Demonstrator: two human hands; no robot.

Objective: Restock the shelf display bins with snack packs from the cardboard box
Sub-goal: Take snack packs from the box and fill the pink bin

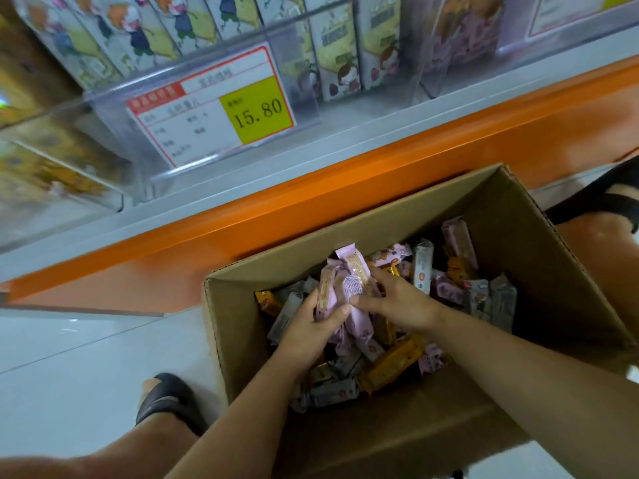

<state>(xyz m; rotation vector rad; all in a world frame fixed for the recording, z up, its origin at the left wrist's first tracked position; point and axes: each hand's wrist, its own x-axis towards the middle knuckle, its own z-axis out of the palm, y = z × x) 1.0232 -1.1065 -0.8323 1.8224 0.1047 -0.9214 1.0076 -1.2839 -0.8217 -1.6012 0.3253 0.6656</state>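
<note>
Our left hand [311,328] is down inside the cardboard box [518,216], its fingers curled round a small bundle of lilac packs [349,288] and its thumb [337,314] laid across their front. Our right hand [397,302] comes in from the other side and grips the same bundle, with its fingers [380,275] bent over the wrappers and the thumb tip touching the packs right beside the left thumb. The bundle stands nearly upright above the loose heap, crimped ends uppermost. Each wrapper is pale purple with a tan, biscuit-like strip down its length and a small printed panel we cannot read. Beneath it the box holds a jumble of grey packs [332,392], orange packs [390,366] and more lilac ones, lying in all directions. The box sits open on the pale floor [69,357], against the orange ledge [311,191] of the shelf and between our two dark sandals [166,401]. Above the ledge, clear display bins [304,63] hold upright packs printed with cartoon figures. A red-bordered price card [211,105] on the front of one bin shows 15.80 on a yellow panel. Its other characters are too blurred to read.
</note>
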